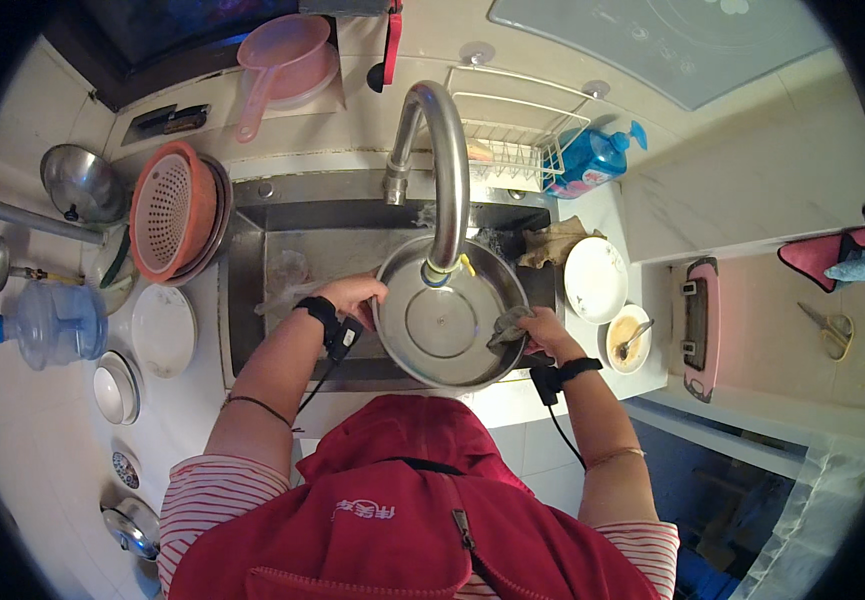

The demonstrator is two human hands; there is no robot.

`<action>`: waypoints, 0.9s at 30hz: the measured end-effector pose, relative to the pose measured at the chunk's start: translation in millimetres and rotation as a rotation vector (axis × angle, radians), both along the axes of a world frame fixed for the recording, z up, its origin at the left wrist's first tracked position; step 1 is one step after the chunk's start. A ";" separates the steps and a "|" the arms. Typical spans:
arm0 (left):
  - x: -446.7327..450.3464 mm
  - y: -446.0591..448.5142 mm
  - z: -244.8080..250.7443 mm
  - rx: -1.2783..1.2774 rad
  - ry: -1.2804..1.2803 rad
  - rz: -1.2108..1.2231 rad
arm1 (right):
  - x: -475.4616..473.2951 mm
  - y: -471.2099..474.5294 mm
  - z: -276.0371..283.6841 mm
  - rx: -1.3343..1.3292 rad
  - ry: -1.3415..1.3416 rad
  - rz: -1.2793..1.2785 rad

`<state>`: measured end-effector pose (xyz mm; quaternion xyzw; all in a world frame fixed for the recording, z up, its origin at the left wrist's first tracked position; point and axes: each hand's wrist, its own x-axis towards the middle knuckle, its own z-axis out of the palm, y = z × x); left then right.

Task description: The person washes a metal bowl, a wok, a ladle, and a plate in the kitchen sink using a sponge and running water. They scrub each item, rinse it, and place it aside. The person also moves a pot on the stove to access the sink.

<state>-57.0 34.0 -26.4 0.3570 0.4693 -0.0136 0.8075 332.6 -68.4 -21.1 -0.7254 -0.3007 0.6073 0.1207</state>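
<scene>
A round stainless steel basin (417, 352) is tilted over the steel sink (241, 330), below the curved faucet (449, 165). My left hand (353, 298) grips the basin's left rim, thumb at the edge. With my right hand (545, 330) I press a wet grey-green cloth (509, 328) against the basin's inner right side. In the sink, left of the basin, lies a crumpled clear plastic bag (290, 281). A brown crumpled rag or leaf-like piece (552, 241) rests over the sink's right edge.
Right of the sink are a white plate (596, 279) and a bowl with a spoon and brown residue (620, 352). A blue pump bottle (590, 161) stands beside a wire rack (511, 142). Stacked colanders (166, 214), a plate (163, 330) and bowls (113, 390) occupy the left counter.
</scene>
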 end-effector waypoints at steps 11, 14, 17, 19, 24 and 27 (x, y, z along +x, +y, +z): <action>3.7 -47.6 18.6 0.351 0.015 0.628 | -44.5 -39.1 -45.9 0.252 -0.223 -0.161; 27.5 -100.1 6.1 0.387 0.044 0.676 | -78.8 -47.3 -46.6 0.295 -0.066 -0.417; 44.4 -124.6 -5.6 0.309 0.016 0.764 | -110.4 -54.5 -51.9 0.316 0.032 -0.517; 45.1 -125.2 -13.6 0.240 -0.006 0.853 | -118.8 -55.8 -55.1 0.261 0.090 -0.502; 15.0 -108.0 -29.4 0.130 0.048 0.810 | -93.3 -52.4 -46.9 0.452 -0.264 0.346; 6.7 -102.6 -30.5 0.229 0.043 0.788 | -86.6 -49.9 -39.4 0.495 -0.466 0.254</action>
